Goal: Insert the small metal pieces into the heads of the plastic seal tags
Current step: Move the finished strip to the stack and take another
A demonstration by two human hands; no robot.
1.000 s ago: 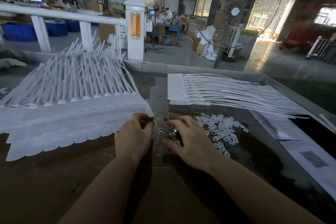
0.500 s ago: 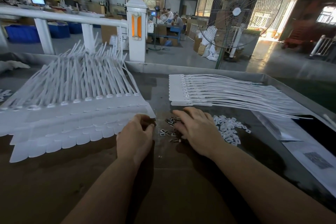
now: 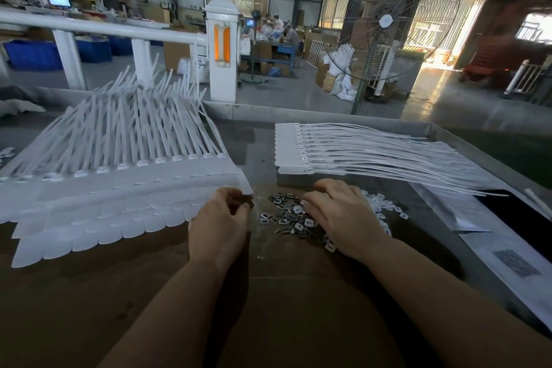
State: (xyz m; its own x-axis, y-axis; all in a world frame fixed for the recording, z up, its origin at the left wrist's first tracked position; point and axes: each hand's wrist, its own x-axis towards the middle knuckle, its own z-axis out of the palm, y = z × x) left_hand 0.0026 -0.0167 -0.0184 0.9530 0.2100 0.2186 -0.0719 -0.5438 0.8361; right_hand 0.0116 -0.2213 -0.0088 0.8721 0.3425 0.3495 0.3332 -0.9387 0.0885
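1. From my remote seat I see the left hand at about 7 o'clock of the frame centre, fingers curled with the tips bunched at the near right corner of the fanned tags; they seem to pinch something small and dark, but I cannot tell what.
2. The right hand lies palm down with fingers spread and relaxed, its tips resting on the small metal pieces, holding none that I can see.
3. Those grey, square-holed pieces lie loose on the table between the two hands, at 6 o'clock of centre.
4. A pile of white plastic pieces shows at 3 o'clock of the right hand, partly hidden by it.
5. The left batch of plastic seal tags is fanned in overlapping rows, heads in a line, straps rising toward 11 o'clock.
6. A second stack of tags sits at 12 o'clock of the right hand, straps trailing toward 3 o'clock.
7. A printed sheet lies at 4 o'clock (its print is too blurred to read).
8. A sack behind the white post bears letters; only "BS" reads clearly.
9. A standing fan fills 1 o'clock.
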